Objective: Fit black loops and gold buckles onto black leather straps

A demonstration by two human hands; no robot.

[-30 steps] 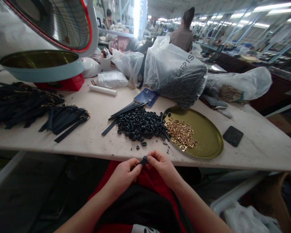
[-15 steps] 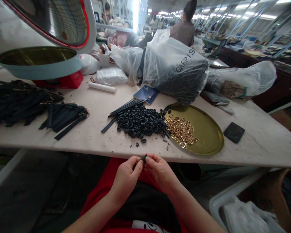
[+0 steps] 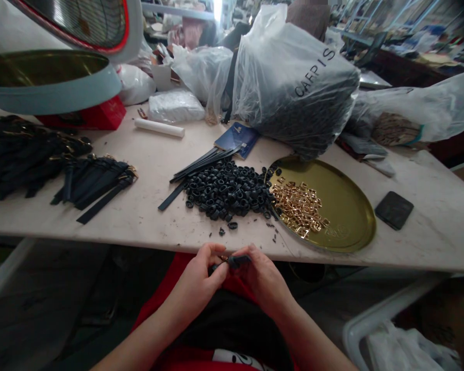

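Note:
Just in front of the table edge, my left hand (image 3: pixel 205 269) and my right hand (image 3: pixel 263 281) meet over a small black strap (image 3: pixel 238 261). Both hands are closed on it, thumbs and fingers pinching, and a glint of gold metal shows beside the left fingertips. Part of the strap is hidden by my fingers. Beyond my hands lies a heap of small black loops (image 3: pixel 228 190). Gold buckles (image 3: pixel 299 208) are piled on the left part of a round gold tray (image 3: pixel 344 206). Several flat black straps (image 3: pixel 204 162) lie behind the loops.
Finished-looking black straps with gold ends (image 3: pixel 96 180) lie at left, near a weighing scale with a blue-grey pan (image 3: pixel 54 98). A large plastic bag (image 3: pixel 290 87), a blue booklet (image 3: pixel 237 138), a white roll (image 3: pixel 159 128) and a dark flat square object (image 3: pixel 394 209) are on the table.
The view has tilted down and moved closer to the table. More of the black strap now shows between my hands, and my right fingers are stretched further along it.

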